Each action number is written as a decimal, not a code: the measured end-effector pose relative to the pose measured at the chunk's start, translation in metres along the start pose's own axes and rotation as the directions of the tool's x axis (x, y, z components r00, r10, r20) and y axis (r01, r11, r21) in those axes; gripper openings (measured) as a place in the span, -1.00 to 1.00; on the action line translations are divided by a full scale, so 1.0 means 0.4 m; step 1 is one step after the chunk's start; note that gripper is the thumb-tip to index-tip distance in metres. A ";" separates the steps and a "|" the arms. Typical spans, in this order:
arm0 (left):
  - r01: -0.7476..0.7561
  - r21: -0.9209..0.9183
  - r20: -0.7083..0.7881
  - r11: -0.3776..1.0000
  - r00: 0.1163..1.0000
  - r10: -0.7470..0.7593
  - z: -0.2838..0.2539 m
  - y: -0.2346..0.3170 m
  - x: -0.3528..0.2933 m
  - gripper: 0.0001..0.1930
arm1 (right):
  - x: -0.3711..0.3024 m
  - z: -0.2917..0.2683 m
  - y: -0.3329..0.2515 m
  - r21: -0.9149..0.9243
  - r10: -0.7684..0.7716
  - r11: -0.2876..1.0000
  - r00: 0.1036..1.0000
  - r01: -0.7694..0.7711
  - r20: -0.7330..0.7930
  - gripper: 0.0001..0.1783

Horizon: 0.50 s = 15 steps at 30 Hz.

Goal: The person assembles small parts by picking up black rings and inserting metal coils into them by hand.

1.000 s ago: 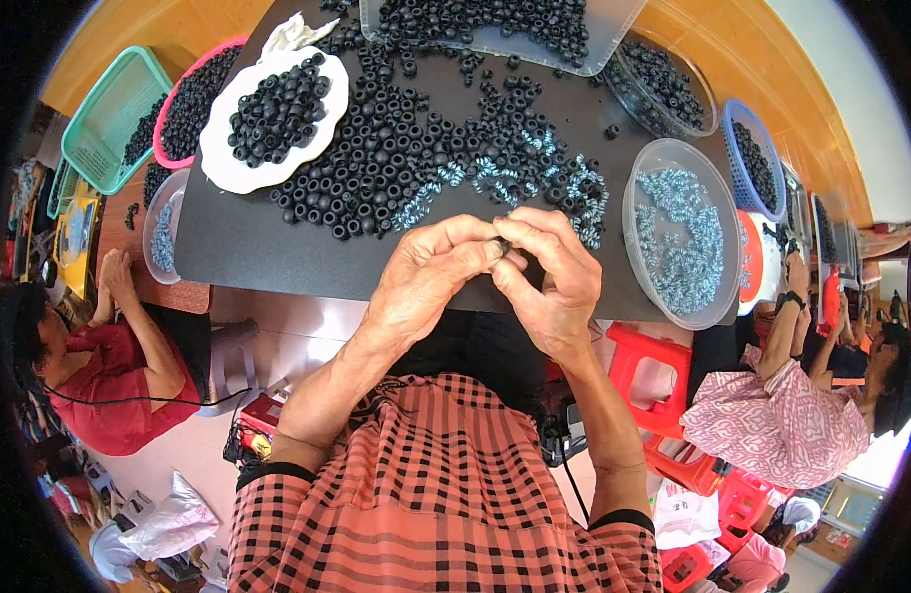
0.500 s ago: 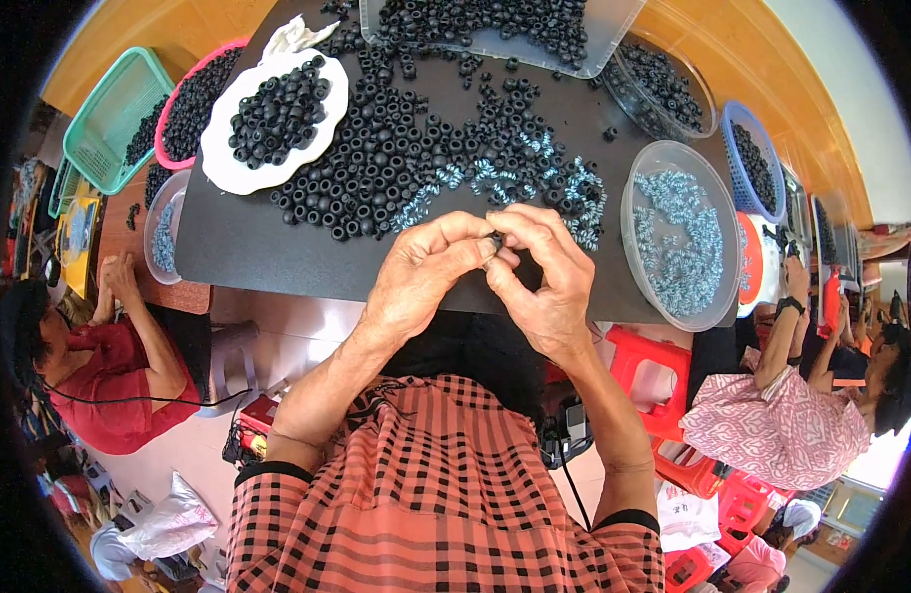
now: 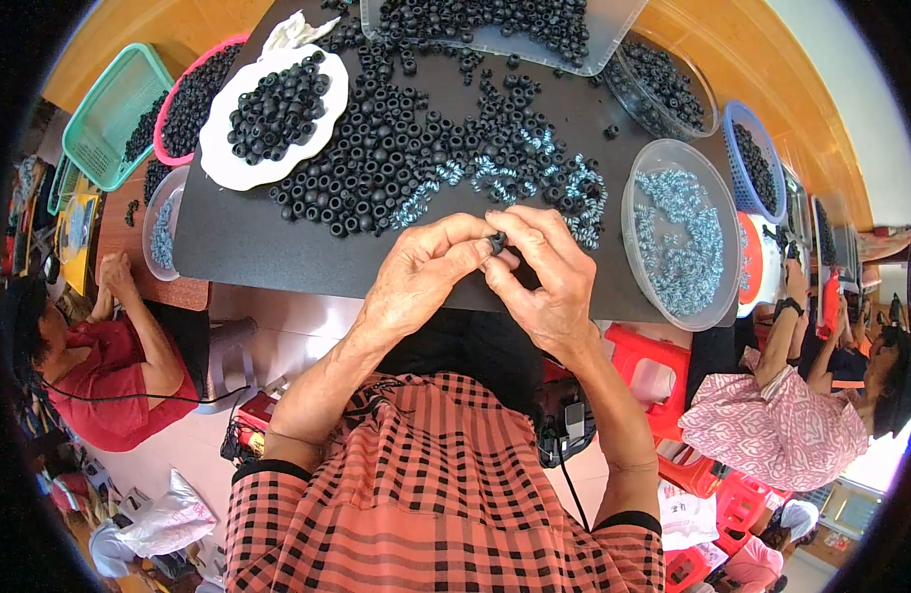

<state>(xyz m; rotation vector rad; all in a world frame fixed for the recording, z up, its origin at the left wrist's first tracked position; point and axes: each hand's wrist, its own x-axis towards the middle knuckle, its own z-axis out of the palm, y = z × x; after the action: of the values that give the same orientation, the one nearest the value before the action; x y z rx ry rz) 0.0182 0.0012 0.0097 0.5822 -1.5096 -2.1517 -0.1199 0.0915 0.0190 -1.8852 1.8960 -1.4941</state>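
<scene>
Close to the table's near edge, my left hand and my right hand meet with fingertips pinched together. Between them is a small black plastic piece, partly covered by the fingers. Both thumbs and index fingers press on it, left hand from the left and right hand from the right. Just beyond the hands, many round hollow black pieces lie in a loose heap. Small pale-blue metal springs are strewn along the heap's near side.
A white scalloped plate of black pieces stands left. On the right are a clear round tub of springs and a clear bowl of black pieces. A clear bin lies at the back. People sit at both sides; red stools stand right.
The hands stay almost in place, turning slightly around the black piece, which now shows a little more between the fingertips.
</scene>
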 end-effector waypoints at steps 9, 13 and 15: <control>-0.016 0.013 0.055 1.000 0.998 0.015 -0.018 -0.007 0.009 -0.83 | 0.001 -0.012 -0.002 0.008 0.012 1.000 0.999 -0.012 0.041 -0.55; -0.024 0.170 0.032 0.985 0.999 0.019 -0.008 0.008 0.005 -0.82 | 0.001 -0.020 0.002 0.088 0.042 0.995 0.997 -0.048 0.071 -0.59; -0.038 0.195 0.027 0.980 0.999 0.033 0.004 0.016 0.000 -0.81 | 0.000 -0.020 0.002 0.088 0.041 0.995 0.997 -0.047 0.063 -0.62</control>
<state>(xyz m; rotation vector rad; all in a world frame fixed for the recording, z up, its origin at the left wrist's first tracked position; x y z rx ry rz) 0.0179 0.0005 0.0162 0.5920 -1.7442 -2.0040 -0.1258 0.0959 0.0226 -1.8172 1.8013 -1.4646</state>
